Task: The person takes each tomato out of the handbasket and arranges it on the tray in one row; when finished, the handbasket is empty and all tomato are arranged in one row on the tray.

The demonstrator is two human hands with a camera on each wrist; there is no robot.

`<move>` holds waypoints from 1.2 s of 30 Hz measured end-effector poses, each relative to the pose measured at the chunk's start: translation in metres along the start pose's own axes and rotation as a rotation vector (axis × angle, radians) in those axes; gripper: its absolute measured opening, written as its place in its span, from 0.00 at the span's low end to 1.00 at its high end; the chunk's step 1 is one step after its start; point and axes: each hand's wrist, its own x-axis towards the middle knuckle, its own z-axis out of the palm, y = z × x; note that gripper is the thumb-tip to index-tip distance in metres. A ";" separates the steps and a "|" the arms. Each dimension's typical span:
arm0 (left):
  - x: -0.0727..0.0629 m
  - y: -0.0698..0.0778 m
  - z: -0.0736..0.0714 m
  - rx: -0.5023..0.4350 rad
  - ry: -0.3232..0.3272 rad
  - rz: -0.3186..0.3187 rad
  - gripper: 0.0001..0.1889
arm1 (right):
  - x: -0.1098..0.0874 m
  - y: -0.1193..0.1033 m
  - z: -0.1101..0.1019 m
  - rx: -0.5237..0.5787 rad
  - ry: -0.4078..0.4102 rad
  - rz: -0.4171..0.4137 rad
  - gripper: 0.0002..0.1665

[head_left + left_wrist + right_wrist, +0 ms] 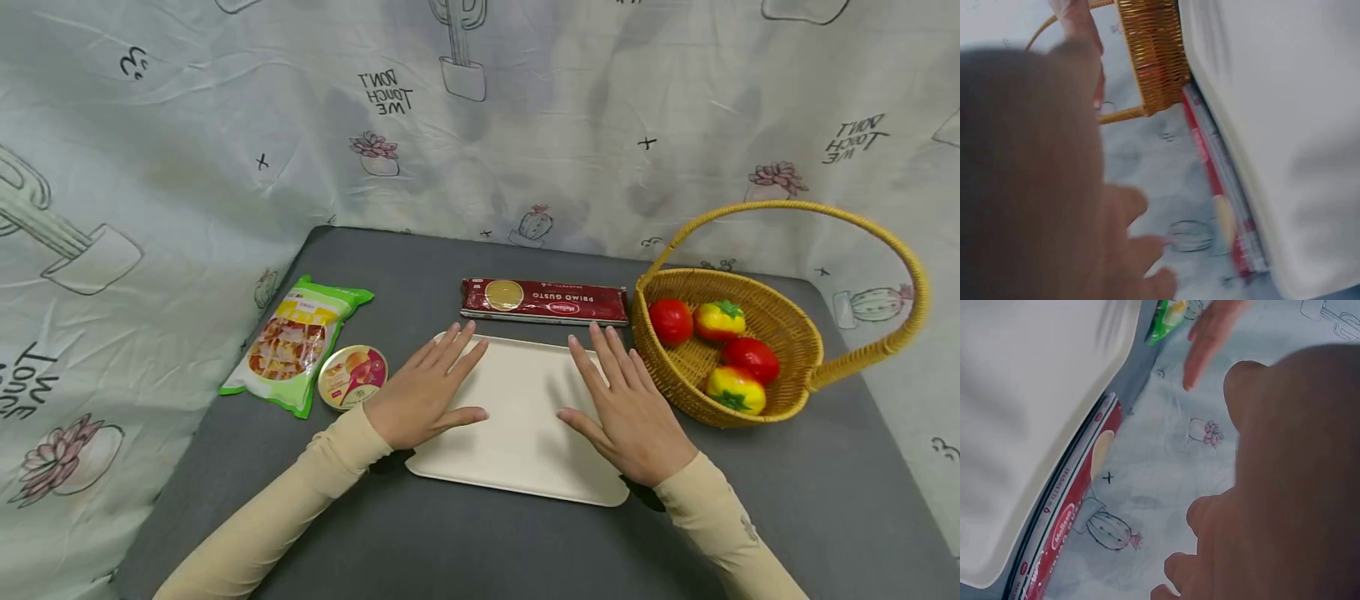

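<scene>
A cream rectangular tray (517, 417) lies flat on the grey table. Over its left side hovers my left hand (426, 390), fingers straight and spread, holding nothing. My right hand (626, 408) is held the same way over the tray's right side. In both wrist views the tray's surface (1291, 125) (1041, 381) shows below the hands, apart from them. Just beyond the fingertips lies a dark red spaghetti packet (543, 302). A round tub with a printed lid (352, 377) sits beside my left hand.
A yellow wicker basket (678, 367) with a tall handle stands at the right, holding red and yellow toy-like vegetables (750, 358). At the left lies a green and white food bag (292, 342). A printed cloth (525, 125) hangs behind the table.
</scene>
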 end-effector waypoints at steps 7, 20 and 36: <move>-0.009 -0.015 0.031 -0.230 0.082 -0.090 0.43 | -0.001 0.002 -0.008 0.017 0.027 -0.003 0.55; -0.024 -0.037 0.068 -0.551 0.245 -0.168 0.35 | -0.004 0.033 -0.031 0.016 0.102 0.070 0.57; -0.025 -0.046 0.069 -0.578 0.303 -0.178 0.35 | -0.043 0.129 -0.071 0.028 0.004 0.478 0.42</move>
